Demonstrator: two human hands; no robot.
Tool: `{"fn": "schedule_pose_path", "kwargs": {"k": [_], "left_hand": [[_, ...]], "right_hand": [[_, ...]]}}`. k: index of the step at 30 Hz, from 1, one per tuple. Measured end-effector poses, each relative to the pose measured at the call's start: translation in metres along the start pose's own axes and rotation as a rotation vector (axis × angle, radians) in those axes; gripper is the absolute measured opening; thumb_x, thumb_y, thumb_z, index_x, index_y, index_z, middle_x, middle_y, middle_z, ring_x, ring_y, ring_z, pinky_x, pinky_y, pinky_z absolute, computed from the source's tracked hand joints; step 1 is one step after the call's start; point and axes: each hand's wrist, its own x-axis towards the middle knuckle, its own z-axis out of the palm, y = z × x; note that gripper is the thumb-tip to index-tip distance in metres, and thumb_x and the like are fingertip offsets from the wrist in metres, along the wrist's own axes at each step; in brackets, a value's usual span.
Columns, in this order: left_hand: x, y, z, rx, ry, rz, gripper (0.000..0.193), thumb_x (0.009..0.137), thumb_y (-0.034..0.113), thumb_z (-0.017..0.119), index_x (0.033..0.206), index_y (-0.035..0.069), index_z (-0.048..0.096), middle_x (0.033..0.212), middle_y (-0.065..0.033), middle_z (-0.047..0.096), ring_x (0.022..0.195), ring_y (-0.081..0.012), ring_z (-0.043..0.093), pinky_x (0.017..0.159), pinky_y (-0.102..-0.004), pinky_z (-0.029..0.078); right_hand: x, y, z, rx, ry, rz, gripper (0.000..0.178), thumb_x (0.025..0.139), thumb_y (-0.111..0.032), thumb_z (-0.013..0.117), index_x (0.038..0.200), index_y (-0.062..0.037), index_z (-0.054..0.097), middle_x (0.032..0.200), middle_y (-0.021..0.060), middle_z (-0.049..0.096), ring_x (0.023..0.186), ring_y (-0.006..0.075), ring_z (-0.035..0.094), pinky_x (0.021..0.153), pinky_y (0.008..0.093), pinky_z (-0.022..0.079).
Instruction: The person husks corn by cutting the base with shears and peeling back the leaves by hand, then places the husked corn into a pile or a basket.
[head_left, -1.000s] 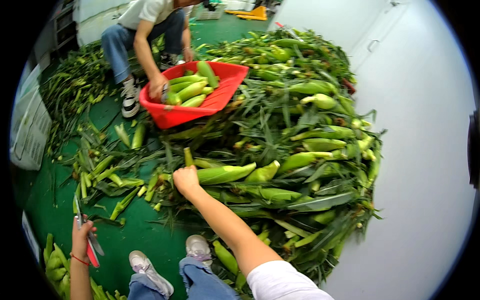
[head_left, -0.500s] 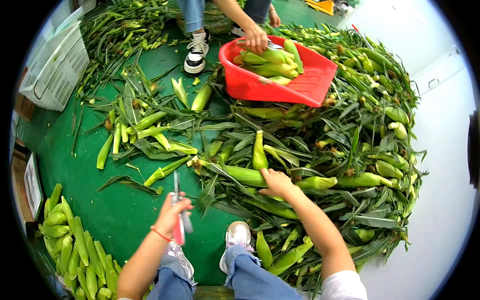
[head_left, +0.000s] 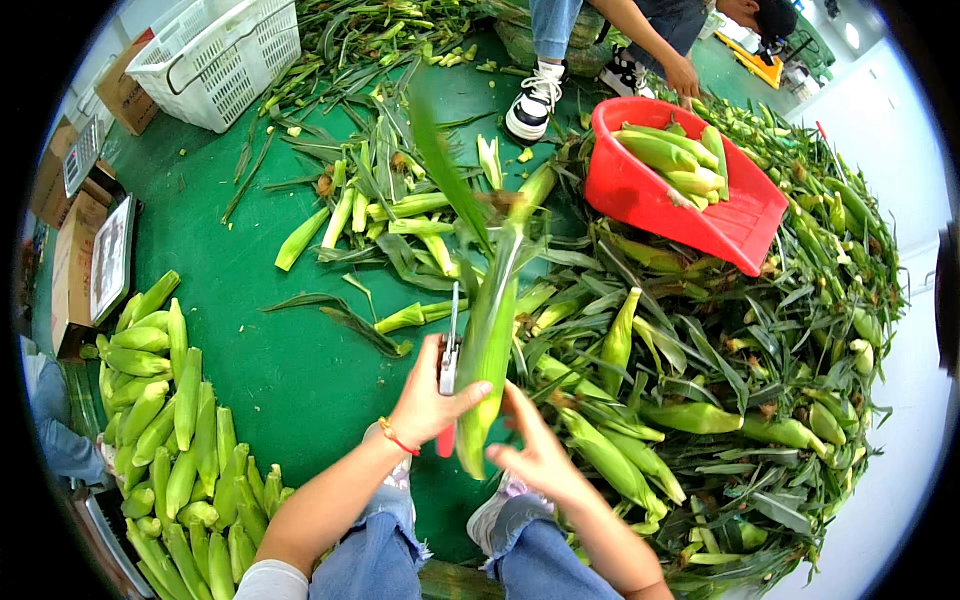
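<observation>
My left hand (head_left: pixel 430 400) grips a pair of red-handled shears (head_left: pixel 450 365), blade pointing away from me. Its thumb lies across an ear of corn (head_left: pixel 488 345) in green husk, which stands nearly upright between my hands. A long leaf and the stalk end at its top are blurred by motion. My right hand (head_left: pixel 530 450) is just right of the ear's lower end, thumb and fingers apart, fingertips close to the husk; contact is hard to make out. On the right spreads a big heap of corn ears and leaves (head_left: pixel 700 415).
Trimmed ears form a pile (head_left: pixel 190 450) at lower left. A red scoop-shaped basket (head_left: pixel 640 190) with ears sits on the heap, beside a co-worker's hand (head_left: pixel 683 78). A white crate (head_left: pixel 225 75), cardboard box (head_left: pixel 75 265) and flat scale (head_left: pixel 110 260) stand at left. Cut stalks (head_left: pixel 410 225) lie ahead.
My right hand has come off the heap toward my left hand, and an ear of corn is now up between them. The view has shifted left. The co-worker's hand has left the red basket.
</observation>
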Motion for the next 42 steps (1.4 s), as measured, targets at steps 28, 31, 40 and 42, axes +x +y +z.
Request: {"fn": "schedule_pose_path", "kwargs": {"k": [28, 31, 40, 42], "left_hand": [[-0.04, -0.002, 0.011, -0.864, -0.522, -1.059, 0.061, 0.087, 0.014, 0.053, 0.141, 0.013, 0.024, 0.121, -0.009, 0.05, 0.116, -0.0269, 0.051, 0.094, -0.0488, 0.043], [-0.023, -0.001, 0.032, -0.843, -0.253, -0.903, 0.051, 0.084, 0.01, 0.056, 0.13, 0.008, 0.036, 0.1, -0.0083, 0.055, 0.094, -0.0224, 0.061, 0.076, -0.037, 0.052], [-0.014, 0.001, 0.004, 0.623, -0.169, 0.279, 0.06, 0.072, 0.027, 0.075, 0.113, 0.003, 0.037, 0.085, -0.0148, 0.058, 0.067, -0.0309, 0.06, 0.063, -0.0391, 0.05], [-0.006, 0.004, 0.009, 0.523, -0.401, 0.109, 0.059, 0.071, 0.023, 0.074, 0.113, 0.004, 0.037, 0.086, -0.0157, 0.058, 0.074, -0.0323, 0.061, 0.066, -0.0389, 0.05]], "right_hand": [[0.06, 0.014, -0.033, 0.807, 0.927, -0.082, 0.056, 0.082, -0.007, 0.06, 0.131, -0.0043, 0.032, 0.121, 0.0122, 0.046, 0.115, 0.0313, 0.05, 0.1, 0.0448, 0.039], [0.051, 0.025, -0.026, 0.752, 0.845, -0.141, 0.061, 0.082, -0.006, 0.061, 0.134, -0.0054, 0.029, 0.123, 0.0125, 0.045, 0.113, 0.0294, 0.05, 0.099, 0.0443, 0.039], [0.04, 0.014, -0.014, 0.721, 0.783, 0.116, 0.061, 0.083, -0.018, 0.07, 0.13, -0.0057, 0.033, 0.117, 0.0087, 0.048, 0.104, 0.0207, 0.05, 0.094, 0.0363, 0.039], [0.038, 0.013, -0.01, 0.767, 0.67, 0.133, 0.059, 0.079, -0.02, 0.074, 0.124, -0.0038, 0.04, 0.112, 0.0076, 0.052, 0.103, 0.02, 0.051, 0.092, 0.035, 0.041]]}}
